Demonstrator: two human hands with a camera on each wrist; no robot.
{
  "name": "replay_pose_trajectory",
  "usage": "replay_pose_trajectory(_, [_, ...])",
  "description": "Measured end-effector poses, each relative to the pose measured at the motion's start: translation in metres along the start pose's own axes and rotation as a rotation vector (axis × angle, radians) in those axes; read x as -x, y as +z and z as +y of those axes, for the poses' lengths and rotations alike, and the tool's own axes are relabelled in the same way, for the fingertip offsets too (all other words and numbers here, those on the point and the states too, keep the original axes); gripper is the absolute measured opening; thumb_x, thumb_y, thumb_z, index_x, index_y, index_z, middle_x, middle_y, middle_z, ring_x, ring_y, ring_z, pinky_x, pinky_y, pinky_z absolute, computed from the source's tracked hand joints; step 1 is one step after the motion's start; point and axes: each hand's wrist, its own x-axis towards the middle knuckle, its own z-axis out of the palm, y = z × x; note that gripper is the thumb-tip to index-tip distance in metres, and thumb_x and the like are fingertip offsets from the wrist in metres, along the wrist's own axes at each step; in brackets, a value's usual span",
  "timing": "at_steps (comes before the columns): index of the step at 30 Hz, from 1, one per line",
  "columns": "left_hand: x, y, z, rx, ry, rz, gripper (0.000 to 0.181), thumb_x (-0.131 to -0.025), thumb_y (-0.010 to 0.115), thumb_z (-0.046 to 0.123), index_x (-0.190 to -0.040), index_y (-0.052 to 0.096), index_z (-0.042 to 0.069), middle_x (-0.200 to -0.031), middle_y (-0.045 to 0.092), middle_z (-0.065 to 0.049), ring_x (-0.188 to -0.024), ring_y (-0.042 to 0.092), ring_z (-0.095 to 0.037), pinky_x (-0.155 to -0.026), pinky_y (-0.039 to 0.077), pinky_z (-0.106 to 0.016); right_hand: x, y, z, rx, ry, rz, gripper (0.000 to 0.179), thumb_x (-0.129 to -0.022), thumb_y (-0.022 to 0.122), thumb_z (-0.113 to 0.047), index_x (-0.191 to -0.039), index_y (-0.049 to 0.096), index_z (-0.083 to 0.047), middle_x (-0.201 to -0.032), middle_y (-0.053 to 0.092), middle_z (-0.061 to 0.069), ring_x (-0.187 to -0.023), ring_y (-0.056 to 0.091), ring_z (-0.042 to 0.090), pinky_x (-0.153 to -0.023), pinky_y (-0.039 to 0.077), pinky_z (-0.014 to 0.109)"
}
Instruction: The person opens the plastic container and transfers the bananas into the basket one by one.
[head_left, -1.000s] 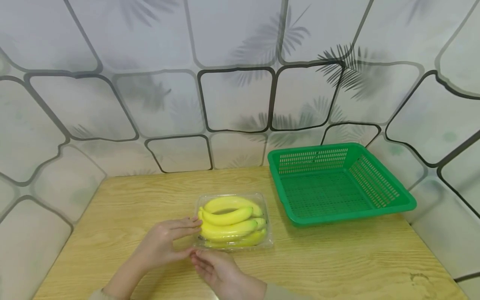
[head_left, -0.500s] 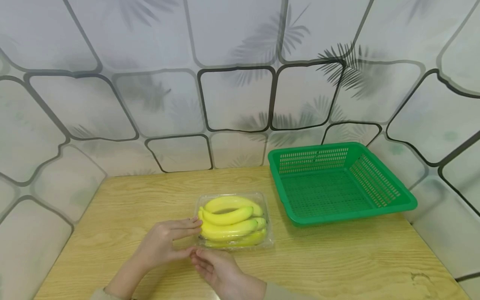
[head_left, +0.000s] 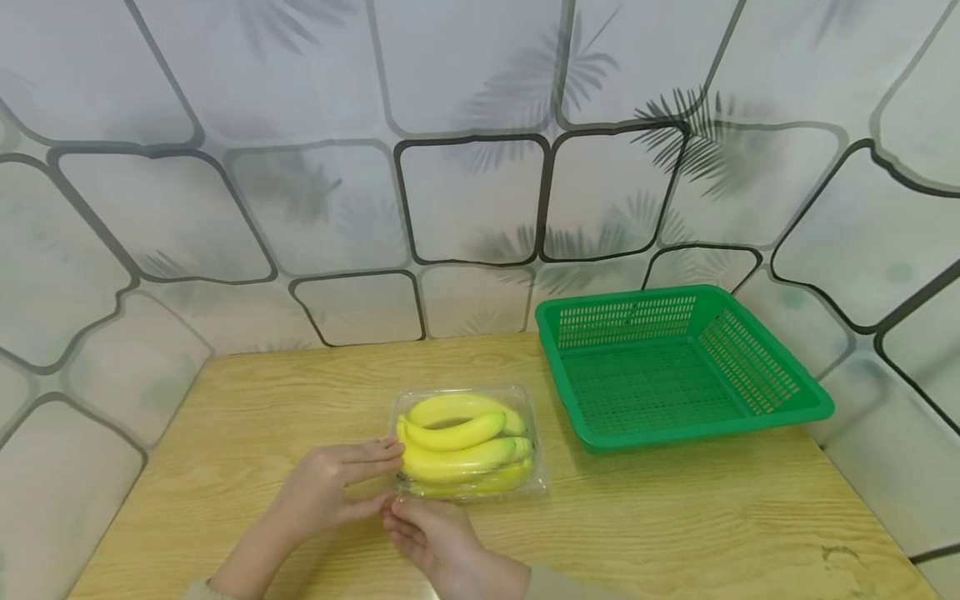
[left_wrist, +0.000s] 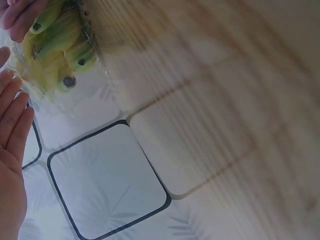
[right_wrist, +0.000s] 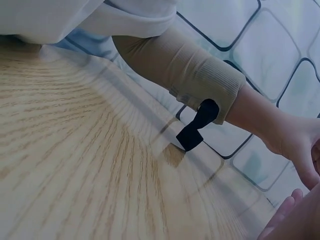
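A clear plastic clamshell box (head_left: 537, 482) holding several yellow bananas (head_left: 459, 458) sits on the table at the middle front. At its left side lies my left hand (head_left: 322, 483), fingers straight and touching the box, thumb reaching toward its near left corner. My right hand (head_left: 442, 542) pinches at that same corner with thumb and curled fingers, its thumb tip beside the left thumb. In the left wrist view, the bananas' (left_wrist: 57, 42) green and dark ends show through the plastic. The right wrist view shows my left hand (right_wrist: 295, 142) but not the box.
A green plastic basket (head_left: 581, 440) with slotted sides stands at the back right of the wooden table (head_left: 675, 517). Patterned walls (head_left: 472, 200) close off the back and both sides. In the right wrist view a black strap (right_wrist: 197, 127) crosses the left sleeve (right_wrist: 200, 75).
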Motion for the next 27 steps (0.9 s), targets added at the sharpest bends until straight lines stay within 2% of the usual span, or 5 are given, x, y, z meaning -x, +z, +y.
replay_pose_trajectory(7, [0.0025, 0.0004, 0.0008, 0.026, -0.007, 0.017, 0.046, -0.076, 0.093, 0.020, -0.118, 0.080, 0.006, -0.124, 0.079, -0.011, -0.106, 0.079, -0.030, -0.104, 0.056, -0.017, 0.0009, -0.0018, 0.0002, -0.031, 0.014, -0.015, 0.020, -0.099, 0.070, -0.007, -0.117, 0.075, 0.000, -0.101, 0.080, 0.001, -0.089, 0.073, 0.007, -0.090, 0.063, 0.020])
replay_pose_trajectory(15, [0.0028, 0.0018, 0.0002, -0.015, 0.030, 0.044, 0.050, -0.074, 0.092, 0.019, -0.121, 0.078, 0.007, -0.128, 0.077, -0.012, -0.110, 0.077, -0.030, -0.116, 0.047, -0.017, 0.0034, -0.0027, -0.0024, -0.046, 0.026, -0.041, 0.020, -0.101, 0.069, -0.011, -0.118, 0.074, -0.001, -0.102, 0.078, 0.000, -0.092, 0.072, 0.008, -0.092, 0.062, 0.021])
replay_pose_trajectory(21, [0.0006, 0.0007, 0.0014, -0.022, 0.012, 0.036, 0.057, -0.067, 0.092, 0.015, -0.121, 0.077, 0.007, -0.129, 0.077, -0.010, -0.112, 0.076, -0.029, -0.123, 0.037, -0.014, 0.0041, -0.0053, -0.0041, -0.033, 0.033, -0.069, 0.024, -0.103, 0.067, -0.015, -0.122, 0.072, 0.000, -0.107, 0.077, 0.001, -0.097, 0.071, 0.010, -0.096, 0.061, 0.022])
replay_pose_trajectory(27, [-0.0016, 0.0003, 0.0005, 0.003, -0.005, 0.051, 0.060, -0.063, 0.092, 0.012, -0.121, 0.077, 0.006, -0.129, 0.077, -0.010, -0.112, 0.075, -0.030, -0.124, 0.034, -0.013, 0.0033, -0.0054, -0.0039, -0.030, 0.023, -0.071, 0.025, -0.103, 0.067, -0.015, -0.122, 0.072, 0.000, -0.106, 0.077, 0.001, -0.097, 0.071, 0.011, -0.099, 0.061, 0.025])
